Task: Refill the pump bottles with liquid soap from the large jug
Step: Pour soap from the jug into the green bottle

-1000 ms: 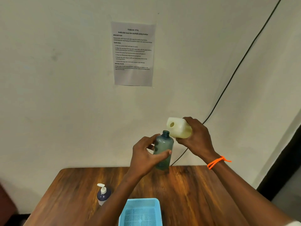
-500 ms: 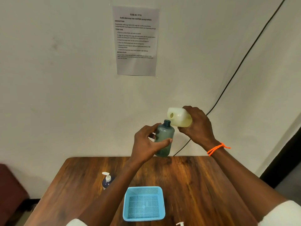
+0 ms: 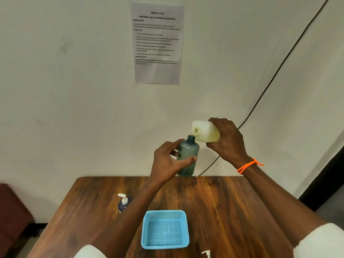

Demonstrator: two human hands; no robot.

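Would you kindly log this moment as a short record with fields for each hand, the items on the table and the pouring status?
left hand: grips open grey-green translucent plastic bottle, held above the table
right hand: holds pale yellow plastic jug, tipped, spout just above bottle mouth
wooden table: light blue mesh plastic basket, dark blue pump bottle, loose white pump head
pouring: no stream visible
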